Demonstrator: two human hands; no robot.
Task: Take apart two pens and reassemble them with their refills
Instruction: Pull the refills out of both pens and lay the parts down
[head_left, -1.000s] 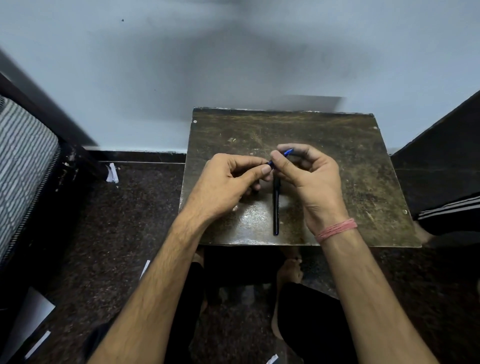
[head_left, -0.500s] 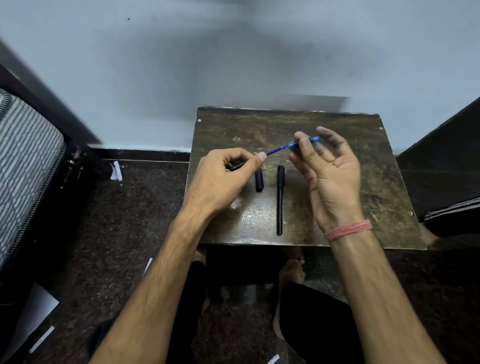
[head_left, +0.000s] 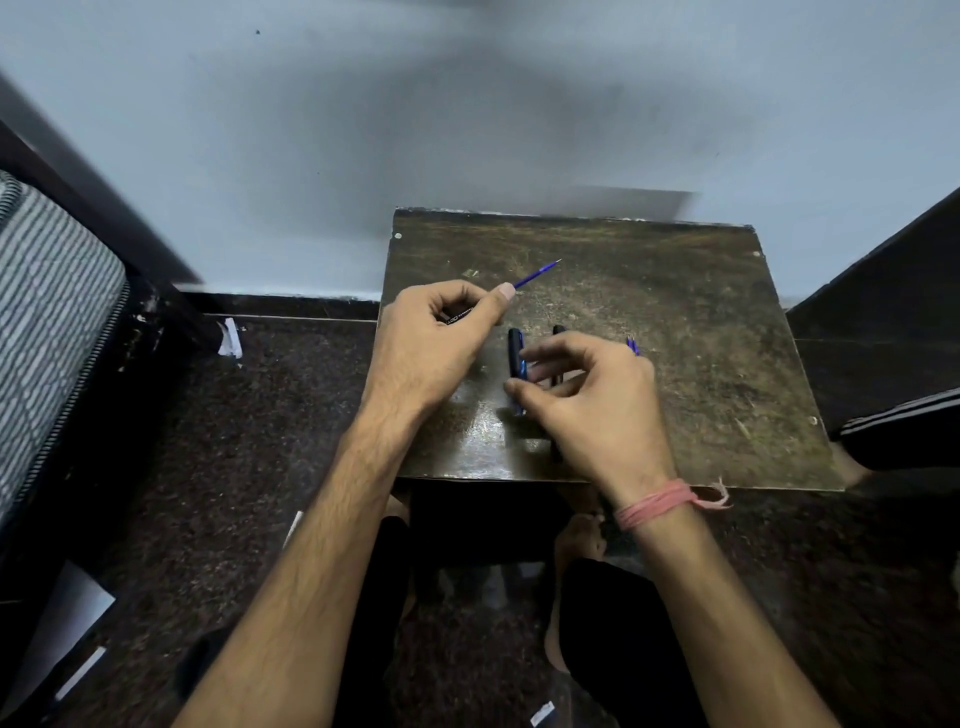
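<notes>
My left hand (head_left: 436, 338) grips a black pen barrel (head_left: 460, 315). Its blue refill (head_left: 537, 273) sticks out past my thumb toward the far right. My right hand (head_left: 592, 400) hovers low over the small dark table (head_left: 701, 322), fingers apart, with thumb and forefinger at the near end of a black-and-blue cap (head_left: 515, 351) lying there. Whether they touch the cap is unclear. A second black pen (head_left: 559, 331) lies beside the cap, mostly hidden under my right hand. A small blue piece (head_left: 632, 345) shows just beyond my right knuckles.
The table stands against a pale wall (head_left: 467, 130). A striped mattress (head_left: 47, 322) lies on the left and dark furniture (head_left: 893, 291) on the right. Paper scraps (head_left: 229, 338) dot the dark speckled floor. My knees and feet sit under the table's near edge.
My right hand let go of the refill's far end and dropped to the cap on the table. My left hand kept the barrel, with the refill now poking out free.
</notes>
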